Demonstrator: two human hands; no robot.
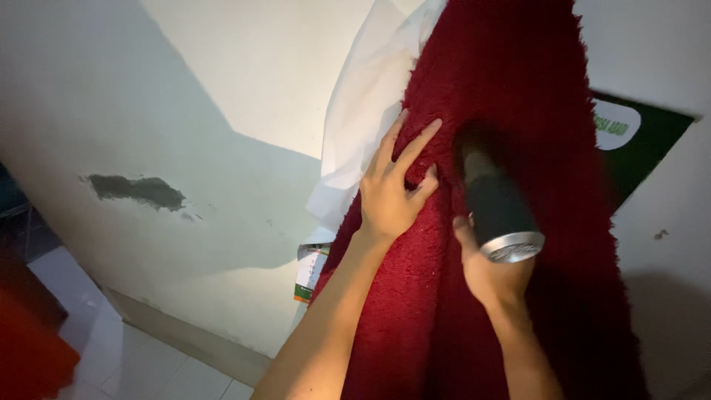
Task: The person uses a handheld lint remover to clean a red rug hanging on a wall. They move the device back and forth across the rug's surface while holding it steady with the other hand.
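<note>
A dark red shaggy rug (518, 89) hangs down against a white wall. My left hand (396, 185) lies flat on its pile, fingers spread and pointing up. My right hand (489, 270) grips a black cylindrical hair dryer (498, 207) with a silver mesh rear end; its nozzle points into the rug just right of my left hand. My right fingers are mostly hidden behind the dryer.
A white cloth (363, 111) hangs behind the rug's left edge. A green and white poster (637, 148) shows on the wall at right. The wall has a grey patch of missing paint (137, 190). White floor tiles (141, 363) and something red (29, 348) lie at lower left.
</note>
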